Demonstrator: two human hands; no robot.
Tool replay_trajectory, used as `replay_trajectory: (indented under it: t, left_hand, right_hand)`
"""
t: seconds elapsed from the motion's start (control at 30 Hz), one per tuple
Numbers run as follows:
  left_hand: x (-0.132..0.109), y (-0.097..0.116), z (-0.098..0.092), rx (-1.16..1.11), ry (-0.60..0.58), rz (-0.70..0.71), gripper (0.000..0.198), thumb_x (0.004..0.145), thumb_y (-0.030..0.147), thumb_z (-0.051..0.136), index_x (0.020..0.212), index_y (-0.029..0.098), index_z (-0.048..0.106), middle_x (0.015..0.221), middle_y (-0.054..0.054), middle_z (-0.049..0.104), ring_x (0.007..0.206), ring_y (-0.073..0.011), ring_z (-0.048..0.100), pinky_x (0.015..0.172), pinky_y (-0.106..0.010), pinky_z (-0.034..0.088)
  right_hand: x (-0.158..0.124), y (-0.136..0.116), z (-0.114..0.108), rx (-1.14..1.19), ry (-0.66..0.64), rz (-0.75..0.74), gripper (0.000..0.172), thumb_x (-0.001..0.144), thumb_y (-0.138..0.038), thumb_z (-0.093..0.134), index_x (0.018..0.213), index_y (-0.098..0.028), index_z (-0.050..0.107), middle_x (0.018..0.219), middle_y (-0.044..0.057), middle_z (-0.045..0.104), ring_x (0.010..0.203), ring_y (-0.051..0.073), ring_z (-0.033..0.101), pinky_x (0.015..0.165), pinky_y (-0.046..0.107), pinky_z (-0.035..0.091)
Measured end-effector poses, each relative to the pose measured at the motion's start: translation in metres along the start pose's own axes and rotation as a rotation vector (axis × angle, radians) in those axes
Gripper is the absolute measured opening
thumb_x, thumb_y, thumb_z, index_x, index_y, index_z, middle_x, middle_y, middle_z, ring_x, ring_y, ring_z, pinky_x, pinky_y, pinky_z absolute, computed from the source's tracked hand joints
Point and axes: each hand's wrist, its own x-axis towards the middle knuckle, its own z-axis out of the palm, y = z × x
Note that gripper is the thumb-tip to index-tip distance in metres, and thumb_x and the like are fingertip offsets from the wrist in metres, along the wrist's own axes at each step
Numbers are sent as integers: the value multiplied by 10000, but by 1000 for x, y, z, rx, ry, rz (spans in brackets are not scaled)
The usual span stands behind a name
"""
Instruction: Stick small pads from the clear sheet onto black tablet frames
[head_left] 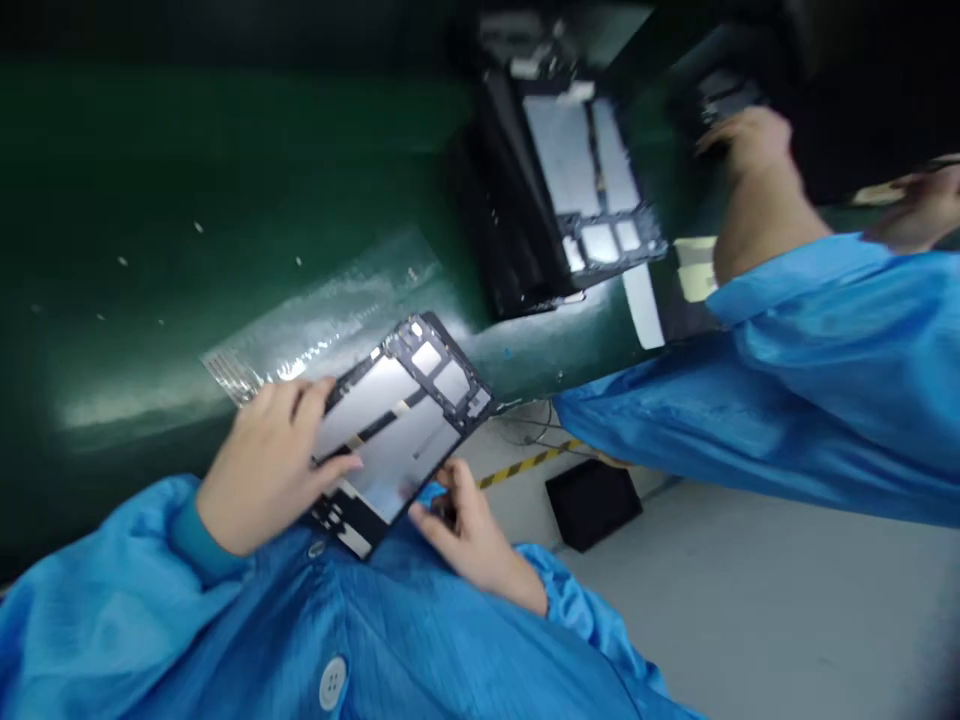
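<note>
An opened tablet (409, 440), its silver battery panels and black circuit boards facing up, is held tilted over the table's front edge. My left hand (274, 455) grips its left side, with the thumb laid over the battery panel. At the lower right edge my right hand (472, 535) holds it too, thumb and fingers bent around the rim. A clear plastic sheet (337, 310) with shiny reflections lies on the table just behind the tablet.
A stack of similar opened tablets (577, 180) stands at the back on the green table (150, 200). To the right, a co-worker in a blue sleeve (840, 370) reaches over the table. Below, a black box (592, 500) rests on the grey floor near yellow-black tape (525, 463).
</note>
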Motion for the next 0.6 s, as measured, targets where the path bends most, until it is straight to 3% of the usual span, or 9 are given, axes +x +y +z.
replay_trajectory:
  t: [0.1, 0.17, 0.23, 0.33, 0.4, 0.47, 0.53, 0.6]
  left_hand:
    - [-6, 3, -8, -113, 79, 59, 805, 970, 739, 665, 1526, 159, 614, 1290, -197, 706, 1175, -380, 692, 965, -559, 652]
    - [1, -13, -22, -211, 131, 84, 733, 990, 726, 662, 1529, 231, 615, 1273, -131, 745, 1102, -267, 737, 911, -402, 671]
    - [20, -45, -40, -290, 250, 36, 631, 1016, 677, 668, 1484, 255, 635, 1178, -71, 766, 961, -175, 733, 855, -313, 652]
    - [51, -114, -64, -362, 602, -176, 525, 1067, 578, 647, 1379, 156, 646, 1105, -66, 722, 891, -143, 685, 849, -325, 641]
    - [63, -157, -72, -409, 796, -298, 471, 1074, 535, 655, 1332, 141, 659, 1145, -76, 716, 952, -152, 699, 873, -334, 656]
    - [68, -187, -70, -457, 918, -361, 446, 1068, 512, 674, 1315, 140, 669, 1176, -83, 718, 994, -161, 710, 892, -340, 666]
    - [69, -202, -62, -498, 980, -379, 437, 1063, 501, 687, 1310, 141, 674, 1189, -85, 721, 1011, -165, 714, 902, -344, 670]
    - [68, -206, -52, -529, 992, -370, 430, 1060, 496, 694, 1300, 139, 679, 1182, -83, 723, 1007, -163, 715, 898, -341, 671]
  right_hand:
    - [8, -15, 13, 162, 179, 109, 639, 981, -418, 801, 1510, -313, 458, 1322, 98, 788, 1053, 239, 797, 845, 367, 668]
    - [36, -33, 6, 292, 322, 121, 670, 931, -483, 841, 1498, -322, 520, 1437, 105, 754, 1249, 301, 758, 1006, 447, 650]
    - [83, -59, -5, 393, 333, 116, 663, 841, -488, 905, 1420, -301, 642, 1337, 90, 806, 1177, 325, 781, 977, 468, 646]
    - [177, -102, 4, 450, 241, 106, 673, 694, -443, 965, 1300, -248, 746, 1094, 65, 855, 958, 310, 802, 854, 447, 634]
    - [246, -126, 38, 471, 155, 79, 620, 660, -430, 958, 1215, -223, 776, 969, 35, 843, 865, 278, 786, 809, 418, 628]
    - [311, -148, 90, 477, 62, 31, 479, 733, -448, 919, 1116, -194, 784, 878, 16, 802, 790, 227, 754, 769, 376, 626]
    - [370, -167, 151, 447, -20, -23, 352, 901, -471, 837, 1055, -163, 766, 863, 18, 761, 754, 180, 721, 735, 338, 626]
    - [419, -184, 208, 397, -76, -93, 335, 1042, -472, 745, 1132, -149, 738, 987, 39, 759, 819, 162, 727, 759, 332, 646]
